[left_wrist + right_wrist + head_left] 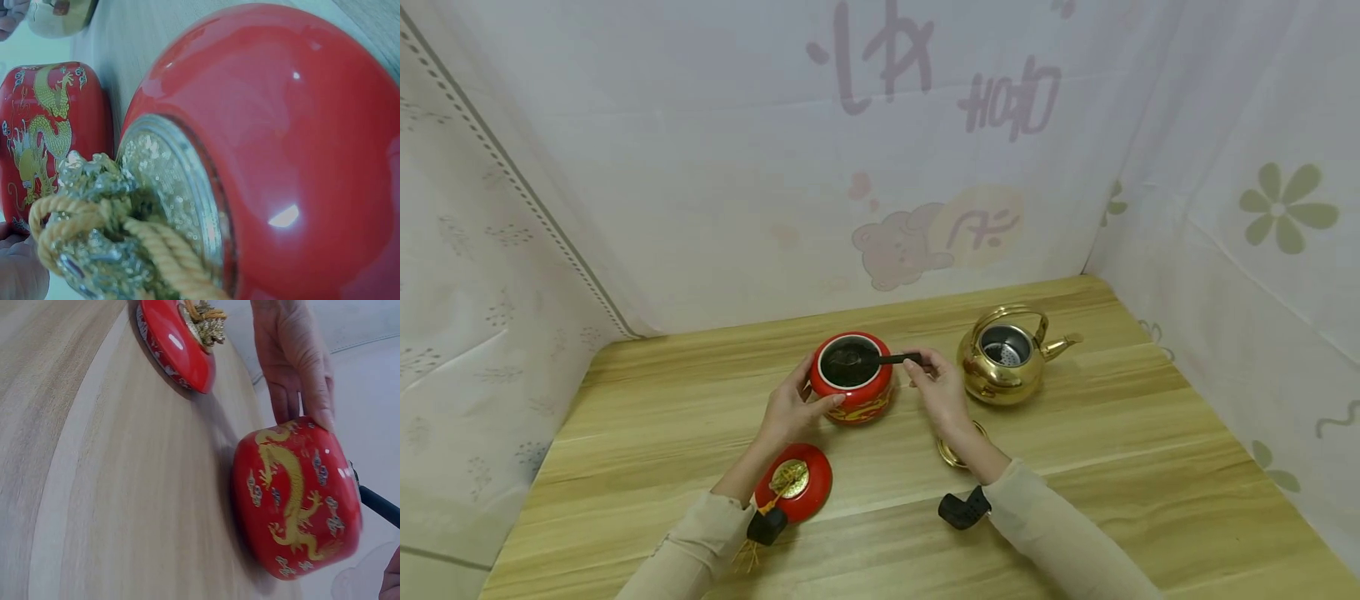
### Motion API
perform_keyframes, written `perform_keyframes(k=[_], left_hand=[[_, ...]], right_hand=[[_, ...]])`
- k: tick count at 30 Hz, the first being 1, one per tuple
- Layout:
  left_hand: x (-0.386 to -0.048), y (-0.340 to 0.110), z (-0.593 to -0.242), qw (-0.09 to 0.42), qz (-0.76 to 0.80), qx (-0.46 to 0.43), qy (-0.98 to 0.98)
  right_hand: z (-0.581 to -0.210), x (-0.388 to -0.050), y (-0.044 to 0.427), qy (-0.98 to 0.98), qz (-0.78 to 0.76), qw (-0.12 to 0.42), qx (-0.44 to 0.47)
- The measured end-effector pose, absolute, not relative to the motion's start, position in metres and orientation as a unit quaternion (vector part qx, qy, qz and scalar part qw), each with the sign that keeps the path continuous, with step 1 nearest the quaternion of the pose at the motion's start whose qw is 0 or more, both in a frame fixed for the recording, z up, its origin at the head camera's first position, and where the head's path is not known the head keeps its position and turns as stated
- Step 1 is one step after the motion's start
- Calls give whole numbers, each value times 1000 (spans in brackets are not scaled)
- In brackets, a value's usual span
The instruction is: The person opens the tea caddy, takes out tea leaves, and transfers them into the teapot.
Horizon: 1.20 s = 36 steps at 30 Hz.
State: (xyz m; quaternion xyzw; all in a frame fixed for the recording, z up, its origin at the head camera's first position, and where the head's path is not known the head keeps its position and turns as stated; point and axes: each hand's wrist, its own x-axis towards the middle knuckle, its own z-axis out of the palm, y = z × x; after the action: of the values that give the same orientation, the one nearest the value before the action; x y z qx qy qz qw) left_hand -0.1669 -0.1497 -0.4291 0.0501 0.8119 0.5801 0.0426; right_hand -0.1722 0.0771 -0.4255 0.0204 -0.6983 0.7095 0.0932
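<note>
A red jar (861, 407) with a golden dragon stands upright on the table, dark contents inside its white rim. My left hand (791, 407) grips its left side, thumb at the front; the right wrist view also shows that hand (299, 362) on the jar (294, 500). Between thumb and fingers my right hand (942, 390) pinches the black handle of a spoon (897, 359), whose bowl lies in the jar's opening over the dark contents. The left wrist view shows the jar (53, 134) behind the red lid (300, 137).
The red lid (820, 482) with gold knob and cord lies below my left forearm. A golden teapot (1002, 383), uncovered with a strainer inside, stands right of my right hand. Its round golden lid (951, 454) lies partly under my right forearm. Printed cloth (737, 208) hangs behind the table.
</note>
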Motion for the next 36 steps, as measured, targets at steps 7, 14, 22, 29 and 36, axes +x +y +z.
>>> perform_keyframes(k=[7,14,22,29,36], left_hand=[[-166,-149,-427,43,580,47,812],[-166,-150,-427,44,567,50,821],[-165,-150,-425,41,507,42,860],[-164,-144,-416,15,484,42,874],[-164,-123,-398,-60,485,95,867]], right_hand=[[-411,-162,93,-677,724,128,46],[-395,-147,113,-674,722,142,62],[-383,-137,142,-670,717,174,86],[-370,-126,170,-637,743,189,81],[-364,-116,199,-631,739,224,73]])
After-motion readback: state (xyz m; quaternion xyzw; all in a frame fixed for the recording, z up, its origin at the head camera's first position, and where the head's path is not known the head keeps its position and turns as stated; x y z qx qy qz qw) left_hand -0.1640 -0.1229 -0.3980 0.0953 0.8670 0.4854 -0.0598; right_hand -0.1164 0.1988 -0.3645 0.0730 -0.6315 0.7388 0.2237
